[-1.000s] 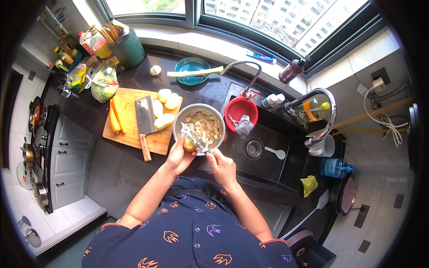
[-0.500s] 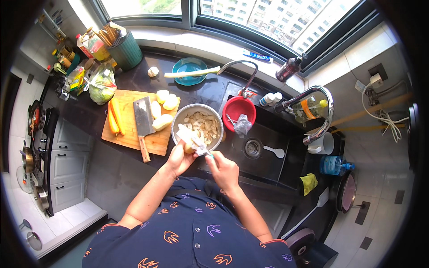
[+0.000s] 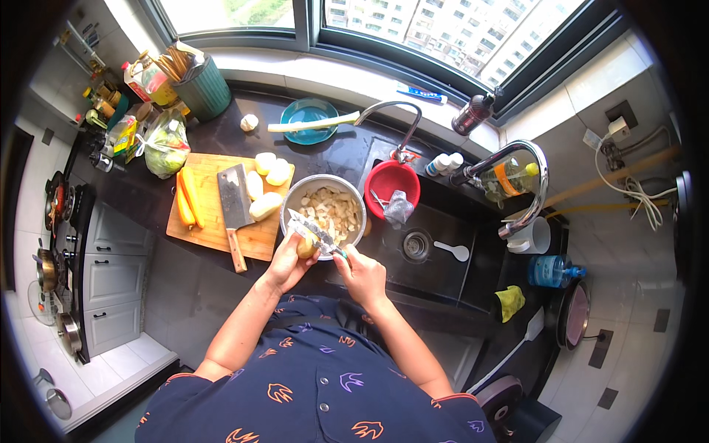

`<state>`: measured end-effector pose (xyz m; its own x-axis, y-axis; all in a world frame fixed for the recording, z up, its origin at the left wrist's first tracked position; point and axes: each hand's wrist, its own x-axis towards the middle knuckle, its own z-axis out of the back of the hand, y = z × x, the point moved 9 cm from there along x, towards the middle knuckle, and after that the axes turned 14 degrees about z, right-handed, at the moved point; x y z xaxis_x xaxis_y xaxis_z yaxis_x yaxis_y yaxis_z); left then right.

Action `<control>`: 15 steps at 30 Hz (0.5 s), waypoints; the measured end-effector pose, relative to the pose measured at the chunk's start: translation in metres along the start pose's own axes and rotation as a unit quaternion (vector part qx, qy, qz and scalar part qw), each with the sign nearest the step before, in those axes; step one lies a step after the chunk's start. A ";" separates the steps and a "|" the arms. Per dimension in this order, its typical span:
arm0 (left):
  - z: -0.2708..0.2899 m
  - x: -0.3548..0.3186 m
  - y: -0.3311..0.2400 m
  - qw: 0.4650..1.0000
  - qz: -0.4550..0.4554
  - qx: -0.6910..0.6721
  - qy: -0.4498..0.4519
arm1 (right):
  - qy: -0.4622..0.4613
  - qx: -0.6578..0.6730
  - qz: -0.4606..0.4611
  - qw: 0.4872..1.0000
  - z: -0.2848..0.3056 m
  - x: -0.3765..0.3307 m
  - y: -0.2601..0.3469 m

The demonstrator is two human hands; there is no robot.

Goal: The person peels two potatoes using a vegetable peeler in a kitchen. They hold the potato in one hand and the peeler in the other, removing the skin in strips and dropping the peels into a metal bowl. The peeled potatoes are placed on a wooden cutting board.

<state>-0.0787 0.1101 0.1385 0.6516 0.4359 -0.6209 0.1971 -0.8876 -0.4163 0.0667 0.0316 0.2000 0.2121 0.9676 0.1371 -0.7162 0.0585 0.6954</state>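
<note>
- My right hand (image 3: 363, 279) grips a teal-handled, silver-bladed knife (image 3: 323, 238).
- My left hand (image 3: 284, 264) clasps a rounded yellow-brown potato (image 3: 304, 249) over the round grey metal bowl (image 3: 295, 195) holding pale scraps (image 3: 336, 210).
- Likely peeling; next stroke needs potato turned, fingers clear.
- Farther left: pale peeled oval potatoes (image 3: 266, 206), rectangular wooden board (image 3: 258, 242).

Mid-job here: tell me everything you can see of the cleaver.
The cleaver has a broad, rectangular dark-grey blade, metallic-looking, and a light-brown handle that looks wooden. It lies flat on the cutting board, blade at the far side, handle at the near side, its end jutting past the board's near edge. Orange carrots lie to its left, pale potatoes to its right; whether the nearest potato touches the blade is unclear. The left hand and right hand are off it.
</note>
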 end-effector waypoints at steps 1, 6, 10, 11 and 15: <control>-0.005 0.000 -0.004 0.998 0.012 0.030 0.048 | 0.002 0.004 -0.048 0.999 -0.005 -0.002 -0.014; -0.027 -0.015 -0.016 0.998 -0.025 -0.001 0.051 | 0.054 -0.029 -0.215 0.975 -0.006 -0.029 -0.083; -0.029 0.000 -0.007 0.995 0.031 -0.059 0.074 | 0.011 0.033 -0.169 0.985 0.015 -0.018 -0.055; -0.036 -0.003 -0.006 0.993 0.047 -0.069 0.081 | -0.013 0.061 -0.144 0.988 0.023 -0.013 -0.037; -0.028 0.013 0.008 0.984 0.073 -0.130 0.093 | -0.041 0.071 -0.044 0.996 0.030 -0.006 0.009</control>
<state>-0.0482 0.1051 0.1453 0.8050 0.2882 -0.5185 0.2575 -0.9572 -0.1323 0.0789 0.0194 0.2264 0.3269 0.9368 0.1248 -0.5932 0.1006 0.7987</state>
